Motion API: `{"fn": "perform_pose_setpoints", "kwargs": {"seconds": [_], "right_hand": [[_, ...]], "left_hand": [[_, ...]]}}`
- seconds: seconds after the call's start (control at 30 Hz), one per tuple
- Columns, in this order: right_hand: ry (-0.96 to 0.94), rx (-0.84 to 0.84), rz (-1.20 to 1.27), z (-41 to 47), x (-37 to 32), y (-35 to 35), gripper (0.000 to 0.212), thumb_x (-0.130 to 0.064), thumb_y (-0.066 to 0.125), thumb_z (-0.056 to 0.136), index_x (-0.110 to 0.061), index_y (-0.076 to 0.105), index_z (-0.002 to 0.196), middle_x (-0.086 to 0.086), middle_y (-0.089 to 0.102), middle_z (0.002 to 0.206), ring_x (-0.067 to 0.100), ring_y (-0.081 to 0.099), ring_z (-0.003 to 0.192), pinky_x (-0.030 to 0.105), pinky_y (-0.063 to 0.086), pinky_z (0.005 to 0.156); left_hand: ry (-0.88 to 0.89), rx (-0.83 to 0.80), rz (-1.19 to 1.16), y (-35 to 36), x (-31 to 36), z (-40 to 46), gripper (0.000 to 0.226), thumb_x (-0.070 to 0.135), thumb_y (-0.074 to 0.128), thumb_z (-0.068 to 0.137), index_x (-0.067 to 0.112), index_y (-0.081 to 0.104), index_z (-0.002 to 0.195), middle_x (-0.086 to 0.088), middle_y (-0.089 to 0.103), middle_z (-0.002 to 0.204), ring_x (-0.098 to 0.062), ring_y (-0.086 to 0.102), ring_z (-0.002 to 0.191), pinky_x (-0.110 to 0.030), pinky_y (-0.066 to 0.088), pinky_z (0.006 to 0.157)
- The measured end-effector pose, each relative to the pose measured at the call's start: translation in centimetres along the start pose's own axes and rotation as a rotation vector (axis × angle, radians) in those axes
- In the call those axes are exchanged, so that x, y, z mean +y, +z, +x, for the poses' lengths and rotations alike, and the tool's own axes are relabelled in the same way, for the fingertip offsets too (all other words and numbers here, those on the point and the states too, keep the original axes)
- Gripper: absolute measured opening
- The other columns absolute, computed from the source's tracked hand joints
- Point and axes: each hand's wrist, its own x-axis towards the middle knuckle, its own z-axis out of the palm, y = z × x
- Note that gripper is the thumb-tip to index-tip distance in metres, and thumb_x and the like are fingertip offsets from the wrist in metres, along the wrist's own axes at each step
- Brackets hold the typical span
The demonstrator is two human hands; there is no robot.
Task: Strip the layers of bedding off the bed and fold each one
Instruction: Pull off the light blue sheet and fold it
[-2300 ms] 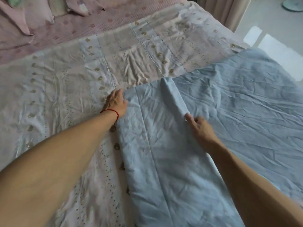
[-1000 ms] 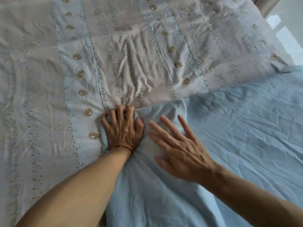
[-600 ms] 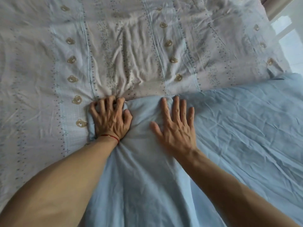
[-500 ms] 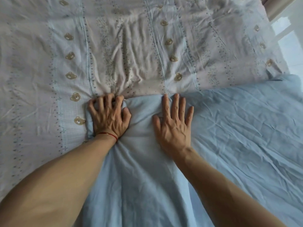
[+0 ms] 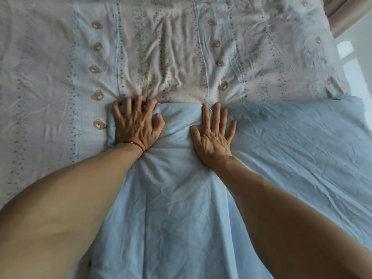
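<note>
A light blue sheet (image 5: 291, 148) lies folded over the near and right part of the bed, its far edge running across the middle of the view. Under it spreads a pale patterned cover (image 5: 161, 57) with small bear motifs and dotted stripes, wrinkled just beyond my hands. My left hand (image 5: 136, 125), with a red string on the wrist, has its fingers curled over the blue sheet's far left corner and grips it. To its right, my right hand (image 5: 213, 135) presses flat on the blue sheet at its far edge, fingers straight and spread.
The bed's right edge shows at the upper right, with a beige curtain (image 5: 350, 13) and pale floor (image 5: 358, 67) past it. The patterned cover reaches the left and far edges of the view.
Both hands came together at the blue sheet's far edge. My right hand slid up and flattened there. My left hand's fingers curled tighter on the corner.
</note>
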Motion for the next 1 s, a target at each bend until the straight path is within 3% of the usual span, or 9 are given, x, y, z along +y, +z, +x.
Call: {"fn": "perform_pose_setpoints", "kwargs": {"seconds": [0.2,0.27,0.33,0.5,0.63,0.73,0.8,0.9,1.0], "right_hand": [[-0.135,0.026,0.311,-0.3,2.2,-1.3,0.057,-0.049,0.024,0.109,-0.035,0.017,0.163,-0.003,0.002,0.173,0.016,-0.006,0.159,0.049,-0.018,0.121],[-0.040,0.208,0.729,-1.0,2.9,-3.1,0.043,-0.036,0.031,0.109,-0.027,0.053,0.145,0.000,0.051,0.153,0.016,0.038,0.147,0.043,0.014,0.126],[0.236,0.373,0.926,-1.4,3.4,-5.3,0.034,-0.025,0.042,0.105,-0.017,0.072,0.118,0.004,0.075,0.114,0.022,0.064,0.116,0.037,0.046,0.106],[0.218,-0.029,0.538,-0.2,2.4,-8.2,0.054,-0.058,0.060,0.092,-0.009,0.076,0.073,0.009,0.074,0.071,0.027,0.067,0.073,0.034,0.051,0.073],[0.149,-0.027,0.595,2.4,1.4,-10.4,0.041,-0.035,0.070,0.092,-0.013,0.061,0.059,0.002,0.054,0.055,0.022,0.055,0.064,0.028,0.038,0.055],[0.157,0.040,0.470,2.4,1.4,-10.5,0.029,-0.030,0.064,0.096,-0.014,0.069,0.072,0.008,0.067,0.073,0.026,0.065,0.085,0.029,0.040,0.069],[0.135,0.078,0.498,1.0,0.7,-9.6,0.020,-0.022,0.057,0.097,-0.012,0.072,0.107,0.017,0.071,0.107,0.033,0.063,0.111,0.036,0.047,0.085],[-0.210,0.100,0.238,-3.5,0.7,-7.0,0.059,-0.032,0.048,0.103,-0.024,0.030,0.158,0.013,0.026,0.165,0.034,0.026,0.151,0.050,0.027,0.118],[-0.484,-0.110,-0.092,-7.1,3.5,-3.3,0.066,-0.056,0.030,0.106,-0.039,0.002,0.163,-0.009,-0.012,0.172,0.024,-0.015,0.158,0.058,-0.003,0.126]], "left_hand": [[-0.022,0.033,-0.148,-1.6,0.1,-1.8,0.054,0.043,0.041,0.092,0.019,0.050,0.139,-0.011,0.055,0.136,-0.037,0.052,0.120,-0.056,0.035,0.106],[-0.109,0.070,-0.216,-3.2,2.0,-5.1,0.068,0.038,0.046,0.092,0.012,0.036,0.154,-0.017,0.036,0.158,-0.038,0.038,0.141,-0.059,0.029,0.115],[-0.111,0.072,-0.286,-5.1,5.9,-10.3,0.075,0.041,0.049,0.092,0.008,0.030,0.157,-0.019,0.022,0.164,-0.036,0.026,0.151,-0.060,0.024,0.118],[-0.006,-0.136,-0.259,-6.9,15.9,-19.9,0.100,0.065,0.054,0.080,0.005,0.029,0.157,-0.019,0.019,0.166,-0.036,0.018,0.154,-0.068,0.017,0.117],[-0.051,-0.291,-0.135,-7.3,18.7,-21.7,0.109,0.056,0.054,0.070,0.006,0.018,0.160,-0.018,0.008,0.168,-0.038,0.006,0.155,-0.071,0.015,0.115],[-0.004,-0.353,-0.082,-7.3,20.0,-23.4,0.101,0.048,0.045,0.075,0.005,0.011,0.160,-0.018,0.002,0.168,-0.039,0.001,0.155,-0.070,0.017,0.115],[-0.012,-0.343,-0.066,-6.9,20.2,-24.0,0.099,0.045,0.042,0.076,0.006,0.009,0.161,-0.017,0.000,0.169,-0.039,0.000,0.155,-0.069,0.015,0.116],[-0.016,-0.347,-0.090,-6.9,19.9,-23.8,0.094,0.045,0.037,0.079,0.008,0.010,0.161,-0.016,0.001,0.169,-0.038,0.000,0.155,-0.069,0.012,0.117],[0.032,-0.304,-0.169,-7.7,18.8,-24.4,0.079,0.040,0.040,0.087,0.005,0.030,0.157,-0.017,0.024,0.165,-0.035,0.022,0.153,-0.064,0.028,0.115]]}}
